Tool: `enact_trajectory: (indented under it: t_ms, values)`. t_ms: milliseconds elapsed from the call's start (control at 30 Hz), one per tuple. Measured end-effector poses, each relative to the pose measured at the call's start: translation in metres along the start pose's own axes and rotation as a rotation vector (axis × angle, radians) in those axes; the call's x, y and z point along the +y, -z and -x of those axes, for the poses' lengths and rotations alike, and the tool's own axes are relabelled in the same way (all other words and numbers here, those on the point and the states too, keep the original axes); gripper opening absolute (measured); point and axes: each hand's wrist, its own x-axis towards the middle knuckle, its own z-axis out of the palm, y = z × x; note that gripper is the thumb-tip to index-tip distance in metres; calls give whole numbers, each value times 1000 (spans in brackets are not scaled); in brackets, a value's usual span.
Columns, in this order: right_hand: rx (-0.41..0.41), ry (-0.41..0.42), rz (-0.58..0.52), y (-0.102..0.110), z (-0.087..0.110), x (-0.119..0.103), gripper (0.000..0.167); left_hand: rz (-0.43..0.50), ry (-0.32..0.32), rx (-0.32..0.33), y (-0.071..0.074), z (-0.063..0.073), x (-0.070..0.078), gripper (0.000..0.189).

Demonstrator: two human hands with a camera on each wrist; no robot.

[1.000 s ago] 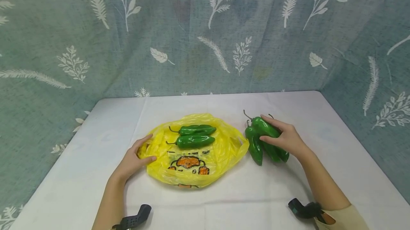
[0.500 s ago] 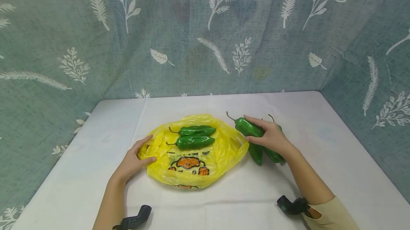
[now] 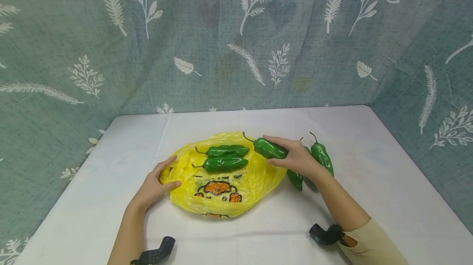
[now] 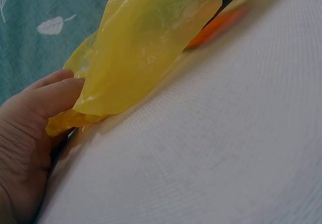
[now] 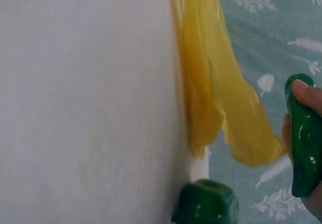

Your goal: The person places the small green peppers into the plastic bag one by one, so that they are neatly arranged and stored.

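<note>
A crumpled yellow plastic bag (image 3: 210,133) with a printed orange design lies on the white table, two green peppers (image 3: 225,164) side by side on top of it. My left hand (image 3: 150,183) curves round the bag's left end, fingers and thumb on the yellow plastic (image 4: 136,58). Another glossy green pepper (image 3: 269,149) is held by my right hand (image 3: 295,158) above the bag's right part, stem pointing left. The right wrist view shows this pepper (image 5: 305,138) between thumb and fingers. More green peppers (image 3: 321,156) lie right of the bag, partly hidden by my right hand and forearm.
The white-covered table (image 3: 258,240) extends around the bag on all sides. Teal cloth (image 3: 221,43) with white leaf prints hangs behind it and at both sides. In the right wrist view, a loose pepper (image 5: 206,204) sits low near the yellow bag.
My right hand has lifted one pepper off the group on the right and carried it left over the bag. The left hand, the bag and its two peppers stay put.
</note>
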Motion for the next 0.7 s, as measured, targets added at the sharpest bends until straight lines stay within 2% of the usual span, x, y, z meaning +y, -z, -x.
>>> enact_trajectory:
  t_ms: [400, 700]
  values:
    - [-82, 11, -54, -19, -13, -13, 66, -2, 5, 7, -1, 1, -2, 88]
    - [-106, 102, -51, -36, -26, -21, 67, -4, 1, 10, -1, 0, -1, 86]
